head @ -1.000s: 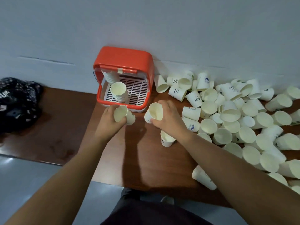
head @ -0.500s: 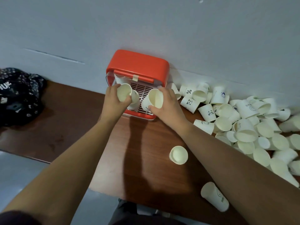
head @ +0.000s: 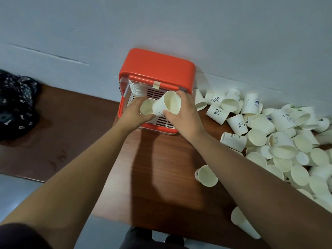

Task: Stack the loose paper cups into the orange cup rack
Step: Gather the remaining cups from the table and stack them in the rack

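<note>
The orange cup rack (head: 158, 66) stands against the wall with its white slotted tray facing me. A stack of nested cups (head: 136, 87) sits in its back left corner. My left hand (head: 133, 113) holds a paper cup (head: 147, 109) over the tray. My right hand (head: 183, 114) grips a second paper cup (head: 168, 103), tilted with its mouth toward me, right beside the first. The two held cups touch. A large heap of loose paper cups (head: 280, 139) covers the table's right side.
The brown wooden table (head: 158, 177) runs to the grey wall. One loose cup (head: 206, 176) lies near my right forearm and another (head: 242, 225) at the table's front edge. A black patterned cloth (head: 16, 103) lies at the far left.
Both hands carried their cups from the table's middle up to the rack. They have drawn together, so the right cup now sits against the left one over the tray.
</note>
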`<move>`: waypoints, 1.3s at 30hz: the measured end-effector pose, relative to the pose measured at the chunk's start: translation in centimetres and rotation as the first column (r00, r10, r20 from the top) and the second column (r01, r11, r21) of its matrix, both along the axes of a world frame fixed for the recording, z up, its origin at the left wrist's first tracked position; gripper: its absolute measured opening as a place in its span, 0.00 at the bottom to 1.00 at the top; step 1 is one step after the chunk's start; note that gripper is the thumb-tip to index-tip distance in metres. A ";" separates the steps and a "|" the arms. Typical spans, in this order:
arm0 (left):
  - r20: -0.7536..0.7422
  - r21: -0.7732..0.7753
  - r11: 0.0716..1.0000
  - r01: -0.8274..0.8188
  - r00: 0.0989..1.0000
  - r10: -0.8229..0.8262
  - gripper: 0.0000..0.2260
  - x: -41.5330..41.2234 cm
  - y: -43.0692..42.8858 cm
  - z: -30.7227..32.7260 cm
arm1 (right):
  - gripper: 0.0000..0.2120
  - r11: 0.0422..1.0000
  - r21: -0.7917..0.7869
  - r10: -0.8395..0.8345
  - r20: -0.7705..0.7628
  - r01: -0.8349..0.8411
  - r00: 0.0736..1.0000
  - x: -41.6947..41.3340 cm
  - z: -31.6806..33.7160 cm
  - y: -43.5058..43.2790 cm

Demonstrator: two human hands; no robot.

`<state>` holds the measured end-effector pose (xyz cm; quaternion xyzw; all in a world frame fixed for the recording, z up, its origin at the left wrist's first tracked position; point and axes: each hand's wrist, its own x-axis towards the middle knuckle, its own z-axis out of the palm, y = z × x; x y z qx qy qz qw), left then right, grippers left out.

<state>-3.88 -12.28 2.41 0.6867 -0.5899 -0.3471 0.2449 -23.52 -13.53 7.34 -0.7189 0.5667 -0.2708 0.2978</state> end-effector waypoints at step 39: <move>-0.371 0.014 0.995 0.099 0.925 -0.086 0.18 6.8 -0.4 -2.4 | 0.38 0.968 0.246 -0.048 -0.043 0.057 0.998 8.3 -5.0 -0.5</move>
